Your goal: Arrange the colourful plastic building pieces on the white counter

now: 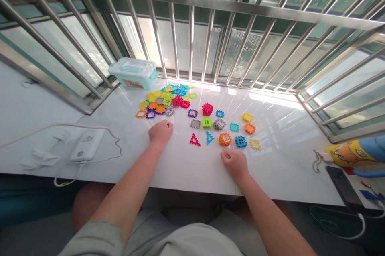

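My left hand rests on the white table as a closed fist, with nothing showing in it. Just beyond it lies a mixed heap of plastic building tiles, among them a grey tile and an orange tile. My right hand is also a fist on the tabletop, close in front of an orange stack of tiles and a blue stack of tiles. Between the hands sit a red triangle piece and a blue triangle piece. Sorted by colour behind them are a red stack and a green stack.
A teal lidded box stands at the back left, against the metal window bars. At left are a white power strip and its cable. A phone and a yellow cartoon-printed item lie at the right edge.
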Tool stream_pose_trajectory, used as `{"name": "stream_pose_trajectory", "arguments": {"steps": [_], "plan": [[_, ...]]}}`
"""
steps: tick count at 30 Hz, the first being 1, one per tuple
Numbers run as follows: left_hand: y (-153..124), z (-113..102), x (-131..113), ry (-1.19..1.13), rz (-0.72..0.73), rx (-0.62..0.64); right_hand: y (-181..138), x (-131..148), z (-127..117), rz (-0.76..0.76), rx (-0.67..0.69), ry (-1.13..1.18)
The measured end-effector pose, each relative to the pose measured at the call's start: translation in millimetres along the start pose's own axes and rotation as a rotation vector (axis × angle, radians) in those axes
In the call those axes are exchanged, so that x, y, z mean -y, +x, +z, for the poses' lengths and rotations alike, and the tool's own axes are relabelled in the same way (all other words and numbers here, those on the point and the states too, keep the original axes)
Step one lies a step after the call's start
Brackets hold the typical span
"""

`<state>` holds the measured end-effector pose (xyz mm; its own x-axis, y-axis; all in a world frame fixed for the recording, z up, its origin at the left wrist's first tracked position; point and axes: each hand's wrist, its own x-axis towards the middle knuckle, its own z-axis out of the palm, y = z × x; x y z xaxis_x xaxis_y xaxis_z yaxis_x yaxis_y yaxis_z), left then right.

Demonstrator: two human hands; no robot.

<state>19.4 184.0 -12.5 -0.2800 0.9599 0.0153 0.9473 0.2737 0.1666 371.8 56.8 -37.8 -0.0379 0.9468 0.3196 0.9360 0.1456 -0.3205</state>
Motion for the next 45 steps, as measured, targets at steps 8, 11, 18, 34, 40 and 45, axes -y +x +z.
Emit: {"name": "stream_pose_trajectory", "arguments": {"steps": [8, 11, 18, 34, 40, 45], "plan": [[-2.3, 6.5, 2.8, -0.099, -0.043, -0.190, -1.1, -0.1, 0.9, -0.006, 0.037, -0.034], [1.5, 9.4, 3.8, -0.126, -0.087, -0.174, -0.8, 1.0, 0.5, -0.009, 0.039, -0.037], [0.0, 5.6, 0.9, -0.151, -0.099, -0.176, 1.1, 3.7, -2.7, -0.011, 0.047, -0.041], [-9.2, -2.8, 3.1, -0.184, -0.029, -0.130, 5.0, 3.6, 0.5, 0.048, 0.086, -0.093], [-34.2, 0.1, 11.2, -0.228, 0.108, -0.101, 5.7, 5.7, -0.9, 0.048, 0.098, -0.105], [-59.2, 4.1, 16.2, -0.159, 0.188, -0.075, 6.1, 6.0, -2.1, 0.062, 0.112, -0.112]]}}
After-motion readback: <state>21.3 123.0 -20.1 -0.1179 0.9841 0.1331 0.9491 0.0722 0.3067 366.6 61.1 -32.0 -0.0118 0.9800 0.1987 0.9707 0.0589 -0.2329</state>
